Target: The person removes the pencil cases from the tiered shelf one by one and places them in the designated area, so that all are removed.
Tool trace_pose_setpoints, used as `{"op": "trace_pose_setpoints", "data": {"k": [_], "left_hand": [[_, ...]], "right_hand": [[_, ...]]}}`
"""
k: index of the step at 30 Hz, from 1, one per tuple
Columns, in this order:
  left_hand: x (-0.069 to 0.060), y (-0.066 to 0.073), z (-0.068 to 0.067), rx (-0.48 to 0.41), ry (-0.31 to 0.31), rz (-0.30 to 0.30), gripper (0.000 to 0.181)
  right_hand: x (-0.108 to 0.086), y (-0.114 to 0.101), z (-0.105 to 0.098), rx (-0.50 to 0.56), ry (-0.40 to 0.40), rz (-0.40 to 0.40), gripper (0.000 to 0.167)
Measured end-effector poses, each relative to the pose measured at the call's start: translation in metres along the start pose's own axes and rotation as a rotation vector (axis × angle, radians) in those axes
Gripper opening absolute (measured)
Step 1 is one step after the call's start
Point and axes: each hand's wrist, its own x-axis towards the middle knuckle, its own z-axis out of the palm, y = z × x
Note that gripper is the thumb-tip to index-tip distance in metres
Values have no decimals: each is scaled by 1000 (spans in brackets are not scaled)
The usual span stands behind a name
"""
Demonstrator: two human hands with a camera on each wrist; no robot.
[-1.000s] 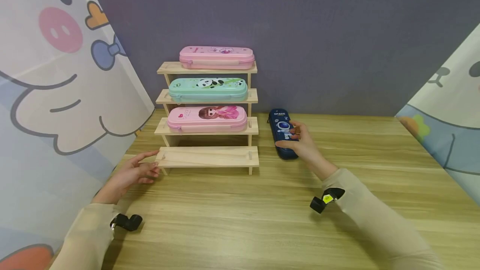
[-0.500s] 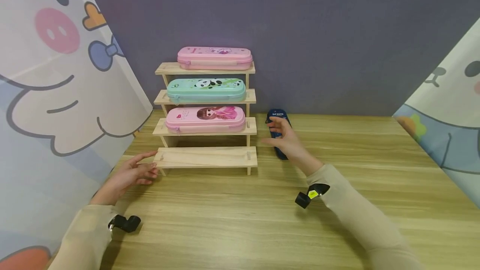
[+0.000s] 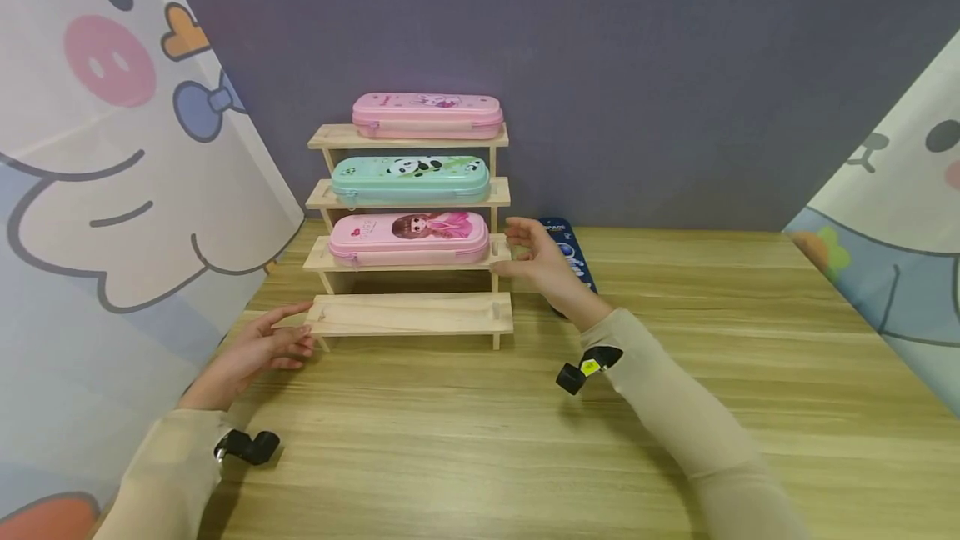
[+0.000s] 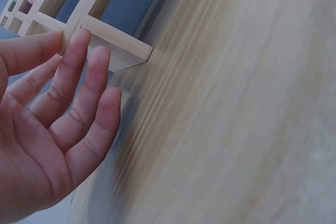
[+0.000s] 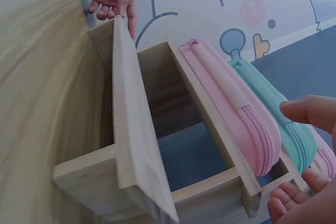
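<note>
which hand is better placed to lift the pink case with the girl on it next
Probably the right hand: it is empty and beside the right end of that pink case. The left hand is lower, holding the bottom shelf by its left end.

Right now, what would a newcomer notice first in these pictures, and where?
Probably the mint-green panda case, between the upper pink case and the lower pink case, each on one step of the wooden stand. Next, the dark blue case on the table, partly hidden by the right hand. Then the left fingers at the left end of the bare bottom step.
</note>
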Motion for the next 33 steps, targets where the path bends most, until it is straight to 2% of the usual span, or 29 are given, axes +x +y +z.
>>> {"op": "trace_pose_setpoints", "data": {"k": [10,17,22,26,33], "left_hand": [[2,1,1,11,-1,5,43],[0,0,0,8,4,-5,42],[-1,-2,0,-1,-5,7,44],[-1,-3,0,-34,-6,16,40],[-1,-2,0,-15,-3,15,40]], "right_hand": [[17,-1,7,61,-15,-8,77],[23,4,10,94,-65,-42,79],[25,3,12,55,-90,-68,80],[25,1,14,13,-78,-72,79],[24,7,21,0,-68,-106,72]]}}
